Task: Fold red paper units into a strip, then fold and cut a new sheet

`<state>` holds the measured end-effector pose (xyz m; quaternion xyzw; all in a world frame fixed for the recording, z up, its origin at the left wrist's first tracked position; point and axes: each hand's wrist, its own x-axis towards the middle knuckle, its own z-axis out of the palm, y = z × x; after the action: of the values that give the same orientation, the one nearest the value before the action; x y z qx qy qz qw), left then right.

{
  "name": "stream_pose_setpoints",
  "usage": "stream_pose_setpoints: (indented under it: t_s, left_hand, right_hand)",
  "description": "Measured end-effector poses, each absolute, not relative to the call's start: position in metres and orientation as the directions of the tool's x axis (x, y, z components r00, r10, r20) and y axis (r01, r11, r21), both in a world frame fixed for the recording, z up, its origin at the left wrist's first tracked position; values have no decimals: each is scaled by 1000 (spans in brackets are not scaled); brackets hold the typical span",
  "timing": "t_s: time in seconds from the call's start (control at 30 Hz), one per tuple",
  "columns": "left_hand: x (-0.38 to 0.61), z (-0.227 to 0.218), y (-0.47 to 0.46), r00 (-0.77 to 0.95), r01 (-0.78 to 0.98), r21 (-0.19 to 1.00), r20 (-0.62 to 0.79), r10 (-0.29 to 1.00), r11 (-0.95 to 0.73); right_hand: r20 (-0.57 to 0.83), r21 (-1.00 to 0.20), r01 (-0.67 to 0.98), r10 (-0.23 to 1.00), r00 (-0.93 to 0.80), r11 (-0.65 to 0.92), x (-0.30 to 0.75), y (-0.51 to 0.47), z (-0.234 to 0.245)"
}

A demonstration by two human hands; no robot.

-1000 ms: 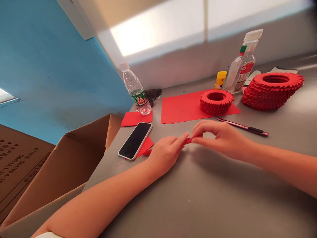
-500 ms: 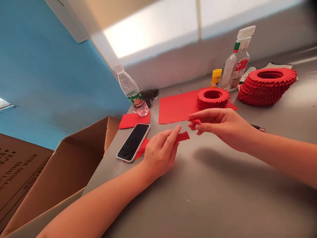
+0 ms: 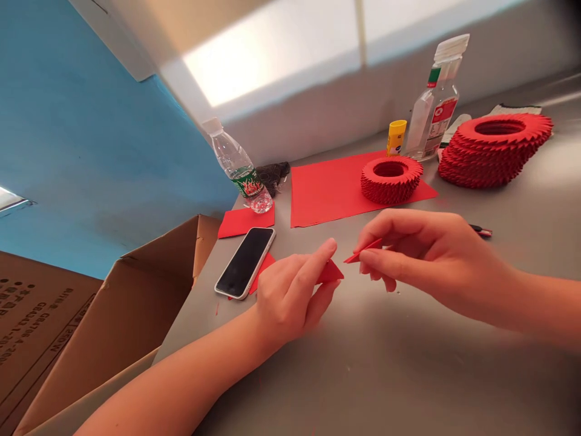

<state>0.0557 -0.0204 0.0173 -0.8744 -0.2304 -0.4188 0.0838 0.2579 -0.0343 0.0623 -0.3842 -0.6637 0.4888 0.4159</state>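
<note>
My left hand [image 3: 297, 284] is closed on a folded red paper piece [image 3: 332, 272], whose tip pokes out past the fingers toward the right. Between thumb and fingers, my right hand [image 3: 408, 251] pinches another small folded paper piece [image 3: 363, 249]. The two pieces are close but apart, held above the grey table. Behind the hands, a small red paper ring [image 3: 391, 180] of stacked folded pieces rests on red paper sheets [image 3: 324, 192]. A taller ring stack [image 3: 494, 151] of the same kind stands at the right, leaning.
A phone [image 3: 245, 262] lies left of my left hand, over red paper. Behind it stands a water bottle [image 3: 247, 175] on a red sheet. At the back are a yellow glue stick [image 3: 396, 138] and a clear bottle [image 3: 438, 112]. A pen [image 3: 481, 231] lies behind my right wrist. A cardboard box [image 3: 136, 303] is beside the table.
My right hand has come down and nearer to me with its paper piece, closer to my left hand. The left hand has shifted slightly down, and its piece now shows a pointed tip.
</note>
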Motion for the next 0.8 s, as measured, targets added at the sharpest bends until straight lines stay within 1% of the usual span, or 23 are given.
stream_pose_setpoints:
  t_s: [0.07, 0.2, 0.4, 0.6, 0.8]
  left_hand:
    - [56, 19, -21, 534, 478, 68, 770, 351, -876]
    - [57, 23, -23, 548, 465, 76, 757, 354, -882]
    - [58, 29, -27, 560, 452, 104, 740, 373, -886]
    - [59, 29, -27, 555, 414, 126, 750, 360, -901]
    - [59, 28, -26, 551, 424, 124, 751, 364, -897]
  right_hand:
    - [222, -949, 136, 910, -349, 283, 258, -36, 61]
    - [239, -922, 197, 889, -390, 334, 256, -38, 60]
    - [289, -903, 185, 866, -407, 389, 254, -41, 61]
    - [283, -897, 201, 861, -423, 394, 254, -42, 57]
    - [274, -901, 209, 871, -408, 381, 254, -41, 55]
